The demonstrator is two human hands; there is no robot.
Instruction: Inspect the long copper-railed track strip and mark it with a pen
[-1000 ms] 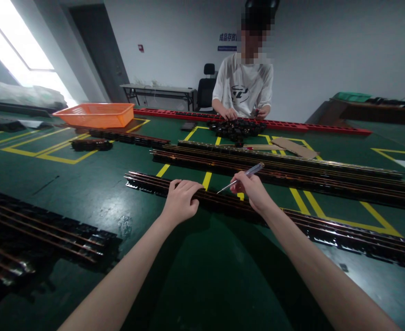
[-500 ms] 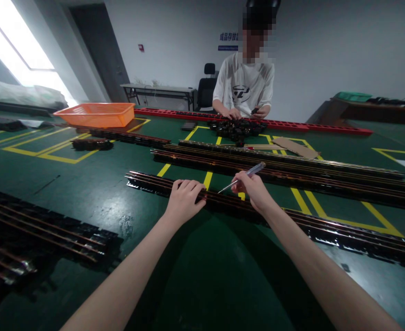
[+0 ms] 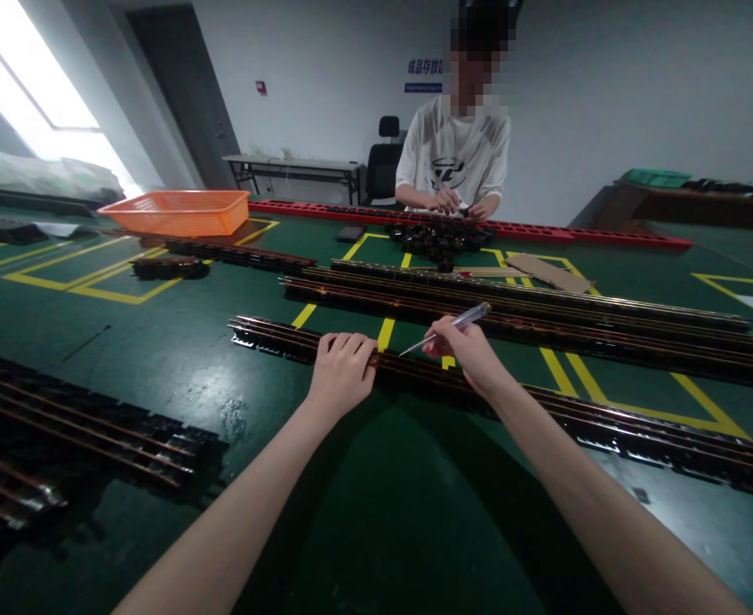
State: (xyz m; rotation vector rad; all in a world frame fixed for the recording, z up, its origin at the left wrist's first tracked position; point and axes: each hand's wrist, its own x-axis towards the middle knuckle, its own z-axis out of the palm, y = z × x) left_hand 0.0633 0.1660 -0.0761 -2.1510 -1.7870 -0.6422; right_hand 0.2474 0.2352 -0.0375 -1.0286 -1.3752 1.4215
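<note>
A long black strip with copper-coloured rods (image 3: 273, 334) runs across the green table in front of me. My left hand (image 3: 344, 367) is closed over it, thumb on the near side and fingers on top. In my right hand (image 3: 462, 346) is a screwdriver (image 3: 469, 316) with a clear handle, held like a pen. Its thin metal shaft slants down to the left, and the tip is close to the strip, just right of my left hand. Whether the tip touches the strip I cannot tell.
Behind lie more rodded strips (image 3: 517, 320), a heap of black parts (image 3: 440, 239) and a cardboard piece (image 3: 549, 273). An orange basket (image 3: 177, 213) stands back left. Further strips (image 3: 94, 418) lie front left. Across the table, a person (image 3: 456, 162) handles small parts beside a red rail (image 3: 607, 237).
My left hand and the strip have shifted slightly left, and the screwdriver tip has moved left with them. The person opposite has brought their hands together.
</note>
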